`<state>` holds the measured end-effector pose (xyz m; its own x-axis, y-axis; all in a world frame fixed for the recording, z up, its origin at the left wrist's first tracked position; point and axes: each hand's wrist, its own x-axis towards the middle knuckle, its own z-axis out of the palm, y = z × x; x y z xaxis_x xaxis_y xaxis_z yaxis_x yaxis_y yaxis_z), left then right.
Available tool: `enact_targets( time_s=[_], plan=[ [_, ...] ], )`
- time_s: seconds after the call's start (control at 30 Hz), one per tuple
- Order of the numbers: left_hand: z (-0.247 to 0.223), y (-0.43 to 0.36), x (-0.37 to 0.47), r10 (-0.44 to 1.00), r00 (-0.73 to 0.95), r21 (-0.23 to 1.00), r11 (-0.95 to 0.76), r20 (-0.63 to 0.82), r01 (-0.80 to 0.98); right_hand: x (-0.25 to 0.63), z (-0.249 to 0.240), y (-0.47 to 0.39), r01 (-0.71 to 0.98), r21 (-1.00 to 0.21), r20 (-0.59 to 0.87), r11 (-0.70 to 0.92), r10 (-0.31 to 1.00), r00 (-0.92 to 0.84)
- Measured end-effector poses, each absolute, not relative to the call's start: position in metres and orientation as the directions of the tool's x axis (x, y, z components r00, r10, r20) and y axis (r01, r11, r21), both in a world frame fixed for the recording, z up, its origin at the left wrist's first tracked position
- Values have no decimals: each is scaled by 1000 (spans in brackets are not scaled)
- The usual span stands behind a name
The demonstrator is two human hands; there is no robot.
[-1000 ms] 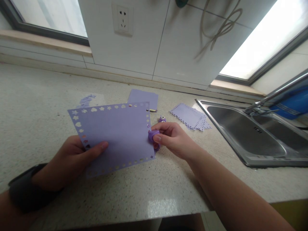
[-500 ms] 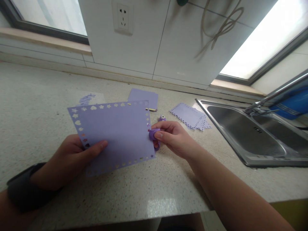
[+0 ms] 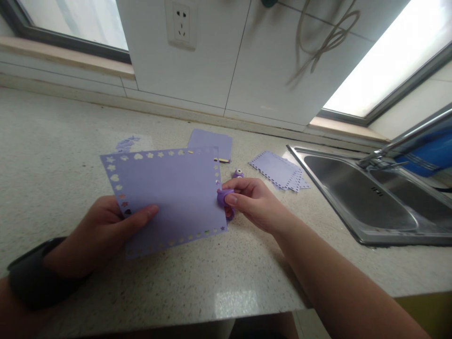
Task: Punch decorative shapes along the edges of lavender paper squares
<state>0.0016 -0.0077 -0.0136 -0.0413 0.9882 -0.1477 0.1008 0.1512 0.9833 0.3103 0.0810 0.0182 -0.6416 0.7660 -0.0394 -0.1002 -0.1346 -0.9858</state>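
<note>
A sheet of purple paper is held up above the counter, with star, heart and flower holes along its edges. My left hand grips its left side, thumb on top and fingers hidden beneath. Around a purple craft punch my right hand is closed, thumb on its top. The punch sits over the sheet's right edge, between punched holes above and a star hole at the lower corner. Just behind my right fingers lies another small purple punch with a white round mark.
Plain purple sheets lie behind the held one. Fanned sheets with punched edges lie by the steel sink. Small purple paper bits are piled at back left. The speckled counter meets a tiled wall with a socket.
Almost nothing differs. The held sheet and the punch on its edge have shifted very slightly; both hands keep their grip.
</note>
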Motion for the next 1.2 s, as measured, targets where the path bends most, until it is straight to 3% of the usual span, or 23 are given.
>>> enact_targets(
  time_s=[1.2],
  plan=[
    [-9,-7,3,992,-53,984,120,-114,134,304,28,77,-162,-976,-38,-144,850,-526]
  ],
)
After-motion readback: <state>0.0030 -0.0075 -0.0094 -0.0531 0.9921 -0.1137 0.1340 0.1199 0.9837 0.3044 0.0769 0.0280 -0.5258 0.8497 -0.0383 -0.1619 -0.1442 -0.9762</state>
